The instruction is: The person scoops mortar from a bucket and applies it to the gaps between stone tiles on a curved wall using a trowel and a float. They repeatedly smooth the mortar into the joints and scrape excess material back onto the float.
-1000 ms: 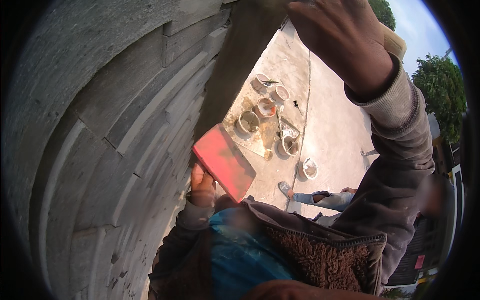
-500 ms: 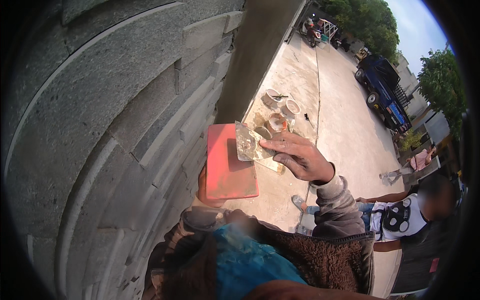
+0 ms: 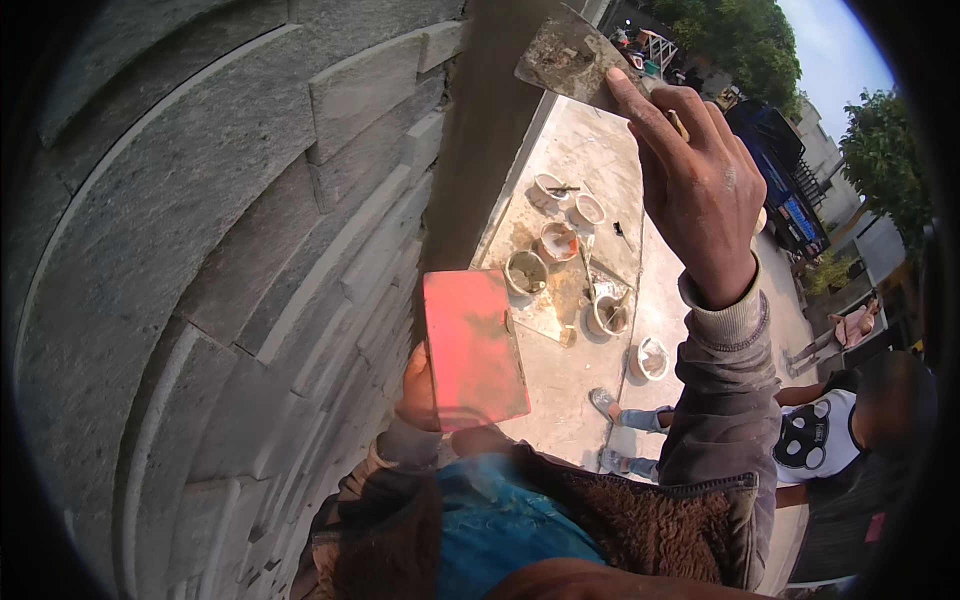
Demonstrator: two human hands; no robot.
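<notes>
My left hand point(image 3: 415, 385) grips a flat red board point(image 3: 470, 345) with grey smears, held low beside the stone-clad wall point(image 3: 180, 210). My right hand point(image 3: 700, 170) is raised, holding a metal scraper point(image 3: 560, 60) crusted with grey mortar, its index finger on the blade. The blade is in front of the upper part of a smooth grey rendered strip point(image 3: 460, 150) along the stone; whether it touches the surface I cannot tell.
Several buckets point(image 3: 525, 273) and tools stand on the pale concrete ground point(image 3: 665, 290) below. A person point(image 3: 815, 440) in a white top is at lower right, another point(image 3: 850, 325) in pink farther off. A dark blue vehicle point(image 3: 775, 170), scooters and trees are behind.
My right hand has swung from high up down to the red board, then back up with the scraper. The board has shifted slightly right and turned more upright.
</notes>
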